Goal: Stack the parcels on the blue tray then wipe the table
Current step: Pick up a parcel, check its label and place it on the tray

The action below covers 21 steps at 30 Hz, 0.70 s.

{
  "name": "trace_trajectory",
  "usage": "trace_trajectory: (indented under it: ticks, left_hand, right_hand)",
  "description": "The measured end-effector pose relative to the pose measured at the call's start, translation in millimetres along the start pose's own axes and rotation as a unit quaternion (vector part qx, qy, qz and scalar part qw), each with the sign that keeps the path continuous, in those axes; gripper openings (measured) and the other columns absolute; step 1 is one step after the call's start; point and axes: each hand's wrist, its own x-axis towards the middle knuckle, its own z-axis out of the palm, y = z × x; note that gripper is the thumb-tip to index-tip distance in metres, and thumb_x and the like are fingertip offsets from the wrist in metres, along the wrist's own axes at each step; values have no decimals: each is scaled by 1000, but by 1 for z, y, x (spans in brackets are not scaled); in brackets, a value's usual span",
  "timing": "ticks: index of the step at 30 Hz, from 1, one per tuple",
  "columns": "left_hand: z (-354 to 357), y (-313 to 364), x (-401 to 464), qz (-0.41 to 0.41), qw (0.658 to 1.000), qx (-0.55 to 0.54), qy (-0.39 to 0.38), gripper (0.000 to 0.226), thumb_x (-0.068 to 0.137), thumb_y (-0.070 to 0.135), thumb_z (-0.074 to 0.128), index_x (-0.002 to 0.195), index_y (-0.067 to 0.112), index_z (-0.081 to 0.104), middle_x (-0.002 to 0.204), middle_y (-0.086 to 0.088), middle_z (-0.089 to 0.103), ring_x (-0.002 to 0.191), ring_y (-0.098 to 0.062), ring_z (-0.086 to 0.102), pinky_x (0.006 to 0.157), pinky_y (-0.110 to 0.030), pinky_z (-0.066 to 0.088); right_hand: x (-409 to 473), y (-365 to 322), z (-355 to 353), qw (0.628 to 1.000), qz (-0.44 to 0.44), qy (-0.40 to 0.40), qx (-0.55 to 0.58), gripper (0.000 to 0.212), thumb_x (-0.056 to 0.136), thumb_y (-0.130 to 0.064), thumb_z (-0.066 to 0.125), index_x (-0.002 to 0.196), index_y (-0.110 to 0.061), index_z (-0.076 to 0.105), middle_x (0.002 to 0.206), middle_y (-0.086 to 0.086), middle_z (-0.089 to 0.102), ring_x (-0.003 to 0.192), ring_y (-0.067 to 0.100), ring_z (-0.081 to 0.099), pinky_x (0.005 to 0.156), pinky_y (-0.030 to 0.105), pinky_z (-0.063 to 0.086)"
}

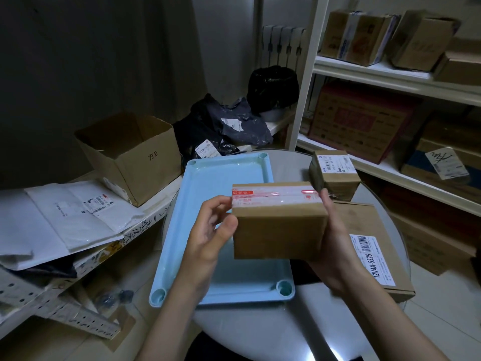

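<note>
I have the taped parcel [278, 220] between both hands at frame centre, over the blue tray [208, 178] — my left hand [210, 230] pinching its left end, my right hand [335, 241] curled round the right, so the grip keeps it level for setting down. The tray looks empty (nothing stacked yet). Two more parcels — a small one [334, 173] and a flat one [372, 243] — wait on the bench [260, 332] at right.

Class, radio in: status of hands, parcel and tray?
Both hands, left and right, grip taped parcel above blue tray. Tray bare, nothing blocking.
</note>
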Motion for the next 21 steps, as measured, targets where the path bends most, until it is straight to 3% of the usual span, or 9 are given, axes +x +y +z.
trace_trajectory:
  ticks: [1, 3, 6, 9, 14, 18, 21]
  left_hand:
    - [3, 2, 1, -21, 999, 4, 33, 32, 78, 51, 65, 102, 30, 63, 94, 15, 69, 89, -4, 63, 73, -17, 49]
    - [9, 4, 5, -80, 992, 24, 96, 44, 81, 62, 63, 97, 21, 62, 84, 11, 68, 76, -4, 64, 66, -23, 51]
    - [11, 6, 11, -138, 980, 39, 136, 57, 82, 65, 56, 103, 13, 64, 90, 5, 72, 77, -5, 67, 69, -28, 52]
    - [10, 5, 13, -145, 978, 51, 141, 63, 77, 70, 56, 103, 13, 65, 93, 2, 73, 86, -11, 67, 76, -34, 53]
    - [11, 8, 13, -146, 978, 50, 139, 59, 83, 64, 56, 104, 10, 64, 92, 3, 73, 81, -6, 67, 66, -23, 52]
    - [11, 10, 13, -154, 977, 46, 139, 66, 73, 71, 56, 105, 13, 62, 87, 4, 69, 74, -10, 64, 67, -31, 50]
    - [10, 12, 12, -152, 978, 49, 131, 63, 73, 71, 58, 111, 20, 56, 87, -3, 59, 66, -15, 58, 57, -32, 48]
  right_hand:
    - [0, 1, 0, 999, 16, -3, -33, 61, 82, -72, 45, 119, -30, 70, 108, 3, 74, 96, 24, 67, 78, 39, 52]
    - [2, 5, 1, 994, 50, -1, -97, 66, 80, -79, 46, 114, -28, 70, 88, 3, 65, 72, 18, 55, 54, 29, 35]
    - [3, 11, 0, 990, 84, 4, -110, 61, 76, -81, 50, 100, -29, 70, 73, -2, 54, 60, 13, 45, 48, 26, 24]
    - [1, 14, 2, 991, 93, 13, -99, 59, 72, -82, 53, 95, -31, 70, 71, -4, 54, 58, 12, 45, 48, 26, 21]
    - [-2, 14, 3, 991, 90, 23, -95, 63, 68, -83, 55, 99, -31, 72, 86, 2, 52, 67, 15, 46, 51, 27, 23]
    - [-2, 15, 4, 992, 74, 34, -99, 66, 77, -80, 47, 107, -26, 70, 88, 6, 58, 69, 19, 54, 55, 29, 40]
    - [-1, 13, 2, 996, 11, 36, -75, 58, 82, -68, 48, 124, -29, 58, 107, 13, 61, 79, 25, 64, 67, 37, 48]
